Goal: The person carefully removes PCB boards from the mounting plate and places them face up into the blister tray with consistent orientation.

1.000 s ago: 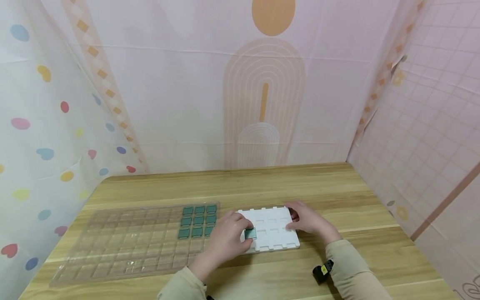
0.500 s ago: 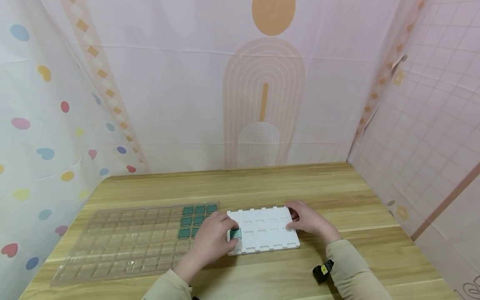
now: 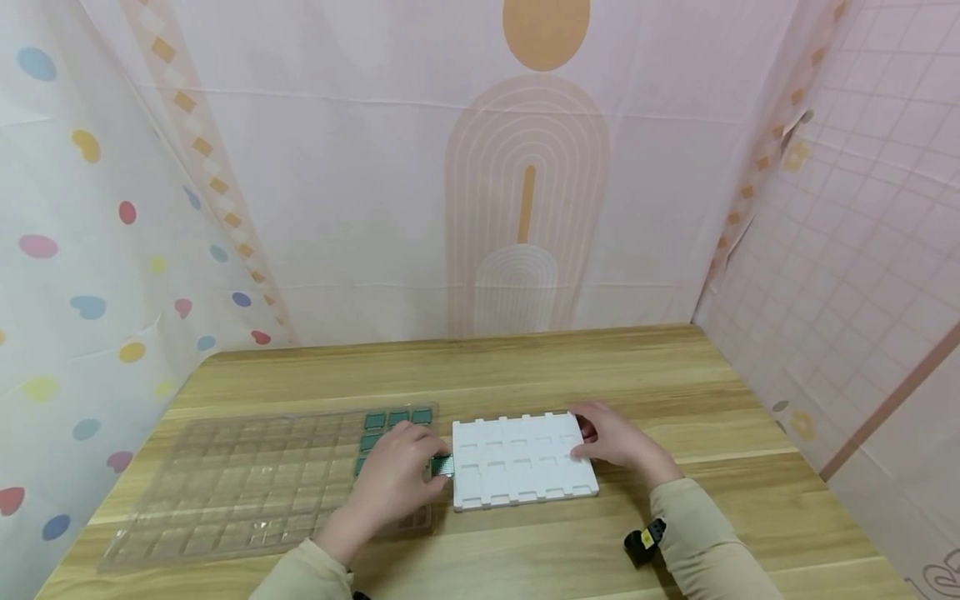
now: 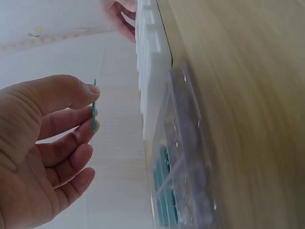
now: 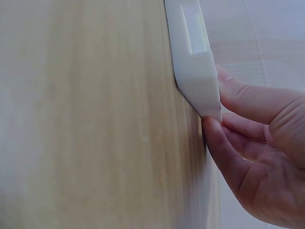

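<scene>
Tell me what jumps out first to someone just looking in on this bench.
The left hand pinches a small green chip between thumb and forefinger, at the gap between the clear plastic tray and the white foam tray. The right hand holds the white tray's far right corner. A few more green chips sit in the clear tray's right-hand pockets.

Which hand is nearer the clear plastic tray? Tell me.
Left. The left hand hovers over the clear plastic tray, pinching a green chip; the right hand holds the white foam tray.
</scene>
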`<act>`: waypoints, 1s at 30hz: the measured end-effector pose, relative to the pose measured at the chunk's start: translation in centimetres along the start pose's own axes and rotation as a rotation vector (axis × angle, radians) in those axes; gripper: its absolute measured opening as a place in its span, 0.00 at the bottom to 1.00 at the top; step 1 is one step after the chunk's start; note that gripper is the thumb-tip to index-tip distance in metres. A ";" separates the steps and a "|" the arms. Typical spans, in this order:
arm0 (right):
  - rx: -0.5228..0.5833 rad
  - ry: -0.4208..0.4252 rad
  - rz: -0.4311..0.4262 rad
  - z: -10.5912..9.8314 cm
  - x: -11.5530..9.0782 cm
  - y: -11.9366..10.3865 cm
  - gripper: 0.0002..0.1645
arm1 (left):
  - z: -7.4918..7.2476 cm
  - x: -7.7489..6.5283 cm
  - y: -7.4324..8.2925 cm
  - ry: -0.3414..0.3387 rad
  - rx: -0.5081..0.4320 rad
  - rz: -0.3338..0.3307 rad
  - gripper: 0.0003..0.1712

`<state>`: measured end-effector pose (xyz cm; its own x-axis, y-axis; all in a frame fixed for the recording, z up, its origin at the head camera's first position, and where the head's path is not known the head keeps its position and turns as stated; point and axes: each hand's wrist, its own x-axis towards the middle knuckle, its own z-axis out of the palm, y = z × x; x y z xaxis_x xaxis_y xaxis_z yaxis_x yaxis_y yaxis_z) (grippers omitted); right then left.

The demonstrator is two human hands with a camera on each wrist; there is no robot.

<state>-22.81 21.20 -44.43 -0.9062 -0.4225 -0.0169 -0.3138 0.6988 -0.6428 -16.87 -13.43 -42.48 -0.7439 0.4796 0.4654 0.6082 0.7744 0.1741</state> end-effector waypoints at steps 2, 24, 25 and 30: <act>0.000 -0.002 0.001 0.0 0.0 0.0 0.41 | -0.2 -0.2 -0.3 0.001 0.007 0.002 0.14; 0.001 -0.002 0.010 0.1 0.3 0.2 0.41 | -1.9 -1.5 -3.0 -0.021 -0.014 -0.064 0.14; 0.002 -0.003 0.009 0.1 0.3 0.2 0.41 | -2.0 -1.5 -3.1 -0.023 -0.016 -0.066 0.14; -0.002 -0.004 0.009 0.1 0.3 0.1 0.40 | -2.8 -1.7 -4.0 -0.008 -0.031 -0.068 0.15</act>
<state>-23.10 21.10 -44.59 -0.9078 -0.4186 -0.0255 -0.3065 0.7036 -0.6411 -17.23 -18.45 -41.57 -0.7862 0.4297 0.4442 0.5641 0.7925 0.2318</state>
